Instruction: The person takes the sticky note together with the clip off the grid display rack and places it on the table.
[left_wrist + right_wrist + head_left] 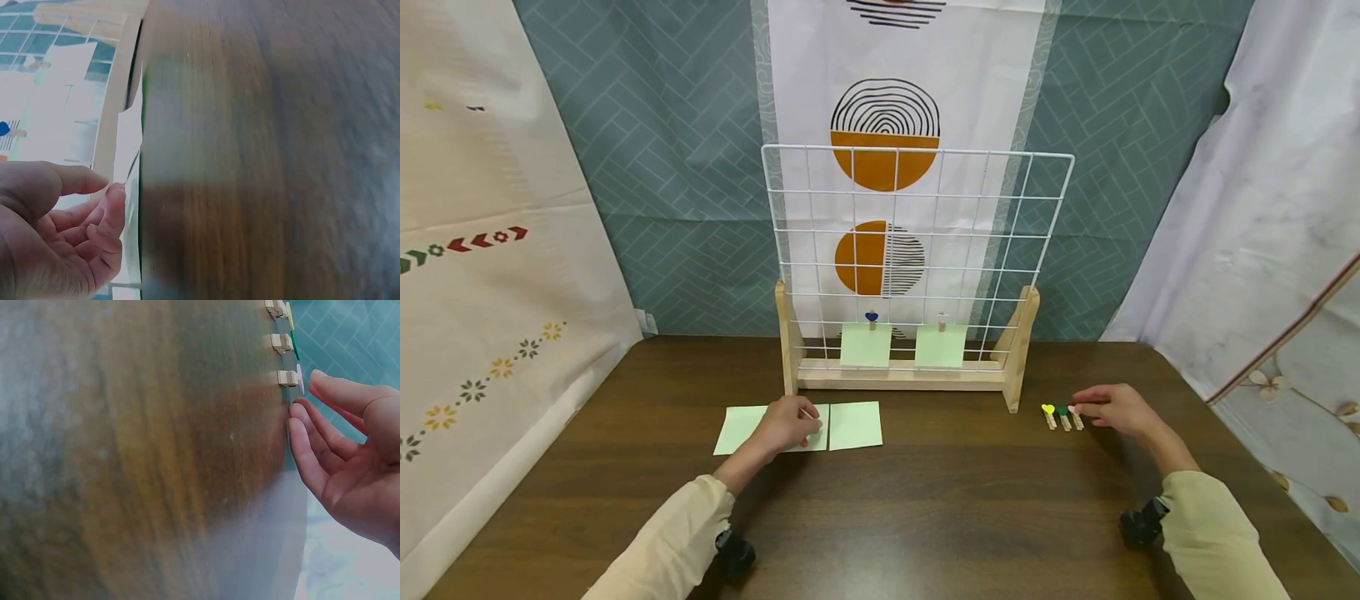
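On the table lies a row of pale green paper sheets, the left sheet (739, 425), the middle sheet (815, 440) and the right sheet (855, 425). My left hand (784, 427) lies over the middle sheet, and its thumb and a curled finger pinch at the sheet's edge. Beside three small wooden clothespins, my right hand (1114, 408) reaches in from the right with loosely extended fingers. The clothespins bear a yellow heart (1048, 410), a green top (1062, 411) and a pink top (300, 378). The thumb and fingertips are spread close to the pink clothespin (287, 378).
Behind the sheets stands a white wire grid (917, 198) in a wooden base (902, 379). Two green sheets hang low on it, the left one (865, 346) by a blue-heart clothespin (872, 318), the right one (940, 346) by a pale clothespin (942, 322). Patterned cloths (685, 167) surround the table.
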Tool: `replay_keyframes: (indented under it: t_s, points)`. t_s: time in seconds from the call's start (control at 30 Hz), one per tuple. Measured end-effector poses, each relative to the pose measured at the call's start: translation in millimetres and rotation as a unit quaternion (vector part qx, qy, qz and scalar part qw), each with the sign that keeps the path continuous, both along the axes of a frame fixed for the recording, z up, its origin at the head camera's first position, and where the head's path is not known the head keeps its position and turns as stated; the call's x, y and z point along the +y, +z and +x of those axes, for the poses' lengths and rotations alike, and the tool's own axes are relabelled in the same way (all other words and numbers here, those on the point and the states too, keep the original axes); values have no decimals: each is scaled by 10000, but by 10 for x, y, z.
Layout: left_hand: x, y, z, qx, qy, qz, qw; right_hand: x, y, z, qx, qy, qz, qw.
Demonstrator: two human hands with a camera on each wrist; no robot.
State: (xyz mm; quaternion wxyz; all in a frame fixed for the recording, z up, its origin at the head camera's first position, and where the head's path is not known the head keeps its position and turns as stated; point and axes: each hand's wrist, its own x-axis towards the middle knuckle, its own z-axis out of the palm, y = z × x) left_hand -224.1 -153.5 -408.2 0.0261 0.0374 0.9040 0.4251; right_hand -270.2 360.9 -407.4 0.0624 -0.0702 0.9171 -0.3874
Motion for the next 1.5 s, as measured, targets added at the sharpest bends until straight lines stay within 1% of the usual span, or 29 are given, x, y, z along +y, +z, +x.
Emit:
replay_keyframes:
  t_s: [0.07,0.23,0.27,0.43,0.6,0.7,0.9,1.03,1.1,1.2,1.4,1.5]
  points:
    - [-31,-1,5,122,-20,-36,9999,-4,8,0,80,-36,100,9999]
    - [-121,0,11,597,-173,-210,9978,-39,55,21,458,-210,312,9982]
    - [-138,5,13,693,-213,-244,9971,-50,67,28,521,-233,304,9979]
    - [-201,29,5,960,-256,-269,9947,-135,137,56,845,-307,180,9958]
    - [-235,76,-21,1274,-214,-142,9915,-304,226,54,1144,-474,67,9923]
    - [-237,114,-30,1286,-99,103,9916,-435,308,64,1323,-496,-38,9900]
    - [-211,177,-62,1126,174,593,9917,-677,478,89,1773,-412,-27,9833]
    - [-131,210,-108,1046,297,861,9903,-829,559,112,1972,-419,-15,9795]
    - [-75,215,-145,1016,337,1004,9892,-915,586,117,2036,-428,-91,9781]
    - [9,214,-203,1104,367,1122,9869,-1059,601,112,2063,-366,-281,9774]
    - [163,208,-297,1338,336,1240,9826,-1354,603,74,2176,-209,-374,9751]
    - [224,206,-340,1398,358,1285,9812,-1502,634,39,2115,-91,-477,9762]
